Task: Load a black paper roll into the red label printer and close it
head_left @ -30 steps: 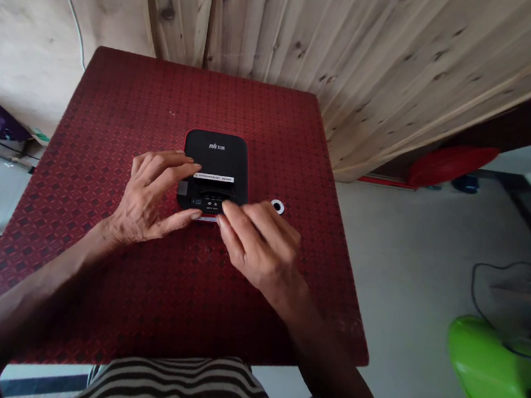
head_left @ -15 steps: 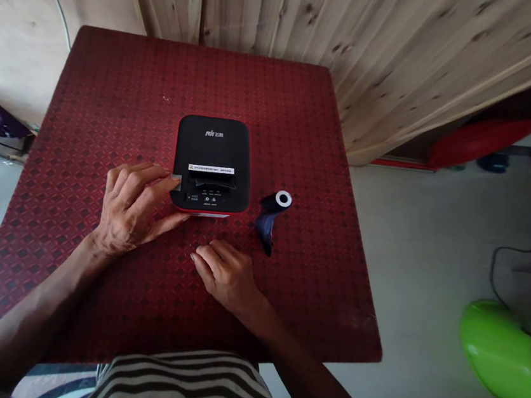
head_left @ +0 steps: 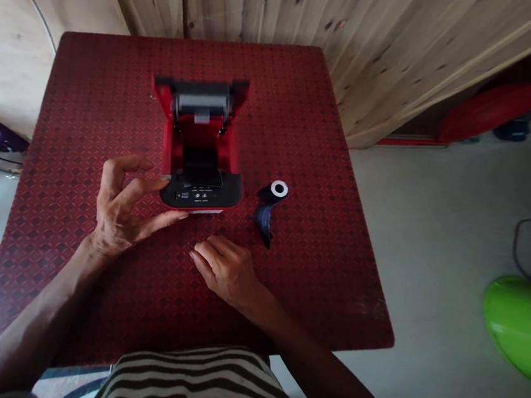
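Observation:
A black and red receipt printer (head_left: 201, 199) stands in the middle of the table, its lid (head_left: 202, 99) tilted up at the back and its red paper bay exposed. Dark paper lies in the bay, close to the front panel. My left hand (head_left: 123, 208) grips the printer's front left corner, index finger on the left edge by a small grey tab, thumb along the front. In front of the printer my right hand (head_left: 224, 268) rests on the table with fingers curled together; what they pinch, if anything, is too small to tell. Beside the printer lies a dark paper roll (head_left: 273, 193) with a white ring-shaped end and a loose tail.
The table (head_left: 313, 281) has a red patterned cover. A wooden plank wall (head_left: 287, 10) rises behind it. On the floor to the right is a green plastic object (head_left: 519, 327) with a cable near it. Something red (head_left: 496, 113) leans farther back.
The printer's lid has swung up and back, baring the inside. My left hand keeps to the front left corner, its other fingers lifted. My right hand and the roll have hardly moved.

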{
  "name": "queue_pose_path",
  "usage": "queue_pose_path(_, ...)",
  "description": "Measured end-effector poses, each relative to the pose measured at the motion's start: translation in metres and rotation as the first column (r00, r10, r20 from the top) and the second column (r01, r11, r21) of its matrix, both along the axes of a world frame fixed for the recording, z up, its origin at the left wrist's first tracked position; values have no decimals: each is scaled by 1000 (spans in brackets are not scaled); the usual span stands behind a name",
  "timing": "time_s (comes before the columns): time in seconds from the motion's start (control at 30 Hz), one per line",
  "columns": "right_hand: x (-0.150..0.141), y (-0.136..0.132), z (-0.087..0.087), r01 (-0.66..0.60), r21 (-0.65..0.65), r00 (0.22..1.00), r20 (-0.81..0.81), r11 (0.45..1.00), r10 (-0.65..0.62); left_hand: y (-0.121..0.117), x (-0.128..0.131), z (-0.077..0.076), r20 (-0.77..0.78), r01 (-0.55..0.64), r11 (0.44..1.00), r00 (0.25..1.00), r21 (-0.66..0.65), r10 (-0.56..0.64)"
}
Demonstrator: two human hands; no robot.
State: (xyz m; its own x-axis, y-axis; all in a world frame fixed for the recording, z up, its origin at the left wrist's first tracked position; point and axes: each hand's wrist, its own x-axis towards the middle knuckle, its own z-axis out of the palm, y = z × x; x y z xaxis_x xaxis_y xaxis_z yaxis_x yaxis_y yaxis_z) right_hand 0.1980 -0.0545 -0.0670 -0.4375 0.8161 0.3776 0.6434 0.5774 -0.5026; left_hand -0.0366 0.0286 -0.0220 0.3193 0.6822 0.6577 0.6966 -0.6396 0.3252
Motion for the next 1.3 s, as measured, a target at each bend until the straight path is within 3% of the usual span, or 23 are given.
queue_pose_path(0.13, 5, -2, 12, -27, -14, 997, -75, 1000, 26, -2, 1, -13, -22, 17, 1000, 1000, -16, -18)
queue_pose_path(0.23, 17, 7, 40, 12, 36, 989, -146, 999, -6, -2, 3, -23, -39, 19, 999, 999, 32, -18)
queue_pose_path(0.37, 32, 51, 84, 95, 227, 994, -70, 969, -81, -2, 7, -28, -19, -3, 997, 1000, 82, 4)
queue_pose_path(0.47, 28, 98, 102, 70, 232, 988, 119, 970, -99, -3, 8, -32, -8, -4, 997, 1000, 80, 5)
queue_pose_path(0.6, 3, 146, 104, 3, 76, 910, 413, 997, -34, -5, 6, -37, -25, -13, 997, 1000, 72, 14)
queue_pose_path(0.7, -13, 163, 97, -11, 16, 863, 505, 1000, 2, -5, 6, -40, -22, -13, 998, 1000, 65, 15)
queue_pose_path(1.0, -23, 193, 71, -90, 39, 902, 427, 995, 65, -5, 7, -38, 16, 11, 999, 1000, 38, -11)
queue_pose_path(1.17, -14, 194, 83, -136, 25, 891, 439, 990, 111, -4, 4, -39, -4, -7, 1000, 1000, 17, 7)
queue_pose_path(1.3, -5, 175, 101, -108, 29, 928, 361, 994, 91, -4, 4, -39, -9, -14, 1000, 1000, 20, 14)
